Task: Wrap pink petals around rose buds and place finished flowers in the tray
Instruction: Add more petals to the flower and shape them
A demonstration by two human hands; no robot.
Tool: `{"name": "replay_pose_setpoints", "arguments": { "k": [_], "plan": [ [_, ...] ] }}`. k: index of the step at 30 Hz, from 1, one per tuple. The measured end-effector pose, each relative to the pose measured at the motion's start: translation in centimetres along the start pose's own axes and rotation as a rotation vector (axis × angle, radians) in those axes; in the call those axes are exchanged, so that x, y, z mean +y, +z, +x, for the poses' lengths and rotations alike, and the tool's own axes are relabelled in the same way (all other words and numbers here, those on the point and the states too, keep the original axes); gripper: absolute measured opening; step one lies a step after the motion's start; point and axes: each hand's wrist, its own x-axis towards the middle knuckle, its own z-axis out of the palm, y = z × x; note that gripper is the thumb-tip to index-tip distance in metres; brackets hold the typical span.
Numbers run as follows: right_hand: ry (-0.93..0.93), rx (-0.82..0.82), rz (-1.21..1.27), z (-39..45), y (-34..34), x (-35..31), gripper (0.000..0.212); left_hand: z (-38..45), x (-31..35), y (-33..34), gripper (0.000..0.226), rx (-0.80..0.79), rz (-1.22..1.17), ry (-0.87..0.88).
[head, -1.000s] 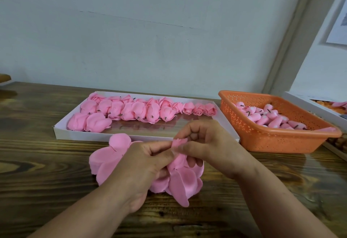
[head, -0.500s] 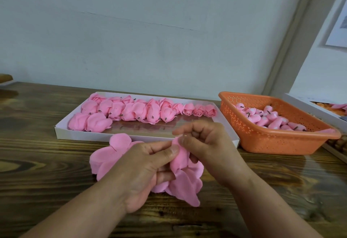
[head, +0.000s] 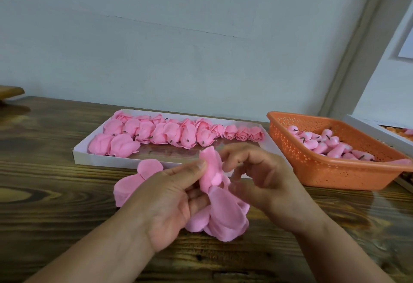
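Note:
My left hand point(head: 169, 202) pinches a pink petal cluster point(head: 223, 213) between thumb and fingers, just above the wooden table. One petal point(head: 211, 168) of the cluster stands upright by my thumb tip. My right hand point(head: 268, 182) hovers just right of that petal with its fingers loosely curled and blurred, and grips nothing that I can see. More loose petals point(head: 149, 167) stick out behind my left hand. Behind the hands, the white tray point(head: 116, 159) holds several finished pink roses point(head: 161, 134) along its far side.
An orange perforated basket point(head: 324, 171) with several pink rose buds point(head: 330, 146) stands to the right of the tray. Another white tray point(head: 368, 124) shows at the right edge. A wooden object point(head: 11, 92) sits at the far left against the wall.
My right hand has let go of the petal and drawn slightly right. The petal now stands upright against my left thumb, and the cluster has turned a little in my left hand.

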Motion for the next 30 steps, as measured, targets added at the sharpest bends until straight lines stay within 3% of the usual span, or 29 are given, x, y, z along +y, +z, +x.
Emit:
{"name": "replay_pose_setpoints", "arguments": {
  "k": [2,5,14,22,30],
  "plan": [
    [-0.027,-0.081,-0.151,0.0,0.2,-0.2,0.029,0.0,0.1,0.0,0.029,0.014,-0.027,0.005],
    [-0.024,-0.113,-0.173,0.0,0.8,-0.3,0.034,-0.1,0.0,0.2,0.02,0.037,-0.02,0.038],
    [0.024,0.073,0.068,0.0,1.6,0.2,0.01,0.0,-0.3,0.1,0.022,0.012,0.02,0.011],
    [0.152,0.161,0.189,0.0,1.6,0.6,0.013,0.2,-0.5,-0.1,0.011,0.064,0.024,0.007],
    [0.156,0.205,0.211,0.1,1.6,0.6,0.009,0.0,-0.5,0.0,0.024,0.028,0.073,0.029]
  ]
}}
